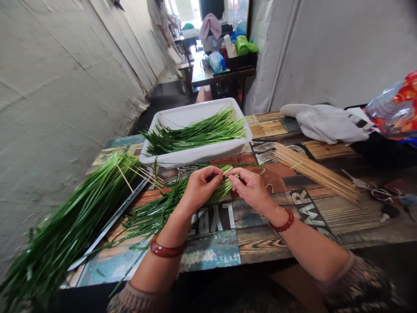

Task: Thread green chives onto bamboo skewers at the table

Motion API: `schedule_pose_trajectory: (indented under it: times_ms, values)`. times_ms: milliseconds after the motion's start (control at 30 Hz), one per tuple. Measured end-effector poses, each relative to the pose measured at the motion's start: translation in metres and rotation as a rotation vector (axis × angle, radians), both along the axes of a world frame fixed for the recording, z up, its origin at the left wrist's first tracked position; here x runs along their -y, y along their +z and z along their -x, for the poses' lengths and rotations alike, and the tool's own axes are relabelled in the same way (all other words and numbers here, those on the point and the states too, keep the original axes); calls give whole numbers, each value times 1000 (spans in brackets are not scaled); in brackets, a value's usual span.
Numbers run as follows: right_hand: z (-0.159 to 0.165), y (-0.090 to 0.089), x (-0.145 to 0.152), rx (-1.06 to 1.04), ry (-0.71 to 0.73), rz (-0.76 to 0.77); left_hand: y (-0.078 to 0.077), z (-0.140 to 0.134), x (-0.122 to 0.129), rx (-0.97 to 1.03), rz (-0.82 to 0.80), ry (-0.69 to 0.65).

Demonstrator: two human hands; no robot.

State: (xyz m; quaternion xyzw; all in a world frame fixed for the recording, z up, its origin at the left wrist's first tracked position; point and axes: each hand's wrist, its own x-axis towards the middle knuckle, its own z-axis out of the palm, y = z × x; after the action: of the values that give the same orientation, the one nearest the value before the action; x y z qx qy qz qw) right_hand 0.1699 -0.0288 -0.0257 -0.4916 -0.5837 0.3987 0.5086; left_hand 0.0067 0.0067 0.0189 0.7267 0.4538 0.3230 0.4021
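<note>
Above the middle of the table, my left hand [202,186] is closed, thumb and fingers pinching the pale stem ends of some garlic chives [224,188]. My right hand [250,188] pinches the same stems from the other side, its fingertips close to those of the left. The green leaves trail off to the left across the tabletop. A thin stick [275,230] shows under my right wrist; where its upper end goes is hidden. To the right lies a tied bundle of bamboo skewers [316,173].
A white plastic tub [195,155] beyond my hands holds chives. At left a large chive pile [81,204] lies on a metal tray [110,221], several skewers on top. Scissors [358,180], a white cap [321,121] and a plastic bag [395,108] are at right. A person [163,34] stands behind.
</note>
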Motion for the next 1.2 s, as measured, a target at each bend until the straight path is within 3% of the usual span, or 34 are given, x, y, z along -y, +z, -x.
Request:
schedule_pose_trajectory:
  times_ms: [200,433,667,833,933,1067,1200]
  values:
    - [-1,-1,-3,22,-17,-17,-16,-5,-4,159,86,78]
    - [-1,-5,0,81,-20,-20,-19,-1,-1,258,193,138]
    - [-12,5,-4,442,-203,-463,-29,-1,0,293,147,78]
    - [-14,4,-8,638,-125,-512,-30,-3,2,222,99,25]
    - [-12,1,-9,542,-82,-468,-29,-3,3,213,98,16]
    - [-5,-6,-12,199,-4,-329,-30,-3,2,216,102,9]
    - [-4,-14,-16,-82,-45,-151,-33,-2,0,188,86,17]
